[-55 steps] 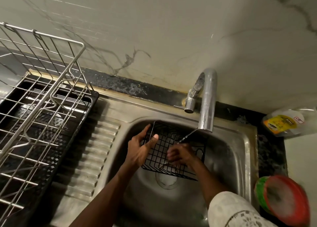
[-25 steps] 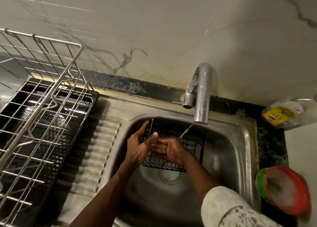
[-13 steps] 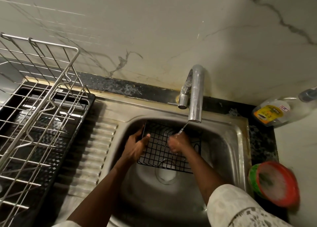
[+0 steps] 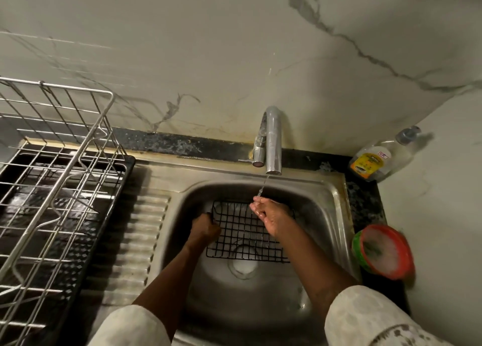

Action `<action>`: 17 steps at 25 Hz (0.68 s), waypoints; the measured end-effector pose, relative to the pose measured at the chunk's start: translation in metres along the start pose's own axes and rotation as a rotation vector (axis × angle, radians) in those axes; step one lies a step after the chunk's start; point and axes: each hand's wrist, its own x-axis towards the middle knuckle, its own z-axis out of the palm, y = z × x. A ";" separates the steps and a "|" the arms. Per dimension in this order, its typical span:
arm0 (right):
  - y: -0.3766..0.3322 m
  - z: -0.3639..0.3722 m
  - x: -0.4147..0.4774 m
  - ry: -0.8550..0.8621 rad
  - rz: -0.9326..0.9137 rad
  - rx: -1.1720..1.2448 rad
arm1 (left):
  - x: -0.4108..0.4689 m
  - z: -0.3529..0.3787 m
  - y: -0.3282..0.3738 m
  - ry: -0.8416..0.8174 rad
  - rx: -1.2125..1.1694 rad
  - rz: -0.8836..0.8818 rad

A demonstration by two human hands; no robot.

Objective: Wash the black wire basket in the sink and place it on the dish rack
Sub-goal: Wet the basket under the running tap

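The black wire basket (image 4: 242, 234) sits tilted inside the steel sink (image 4: 328, 215), over the drain. My left hand (image 4: 204, 229) is closed around the basket's left rim. My right hand (image 4: 271, 215) is above the basket's upper right part, fingers spread and wet, catching the thin stream of water from the chrome tap (image 4: 272, 142). Whether the right hand touches the wires is unclear. The metal dish rack (image 4: 60, 178) stands on a black tray at the left.
A ribbed draining board (image 4: 140, 241) lies between the rack and the sink. A clear soap bottle (image 4: 378, 157) stands in the back right corner. An orange and green bowl of suds (image 4: 383, 251) sits on the dark counter right of the sink.
My left hand has closed into a fist on the basket's left rim. My right hand has lifted from rubbing the wires and opened under the water stream. The view has tilted upward.
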 end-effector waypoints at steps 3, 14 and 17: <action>-0.006 0.003 -0.018 -0.019 -0.062 0.025 | -0.030 -0.007 0.031 0.294 0.007 0.044; -0.007 0.001 -0.070 0.086 -0.903 -0.441 | -0.081 -0.008 0.136 0.295 -0.731 0.146; -0.006 0.002 -0.073 -0.025 -0.768 -0.224 | -0.089 0.006 0.149 0.306 -0.907 0.064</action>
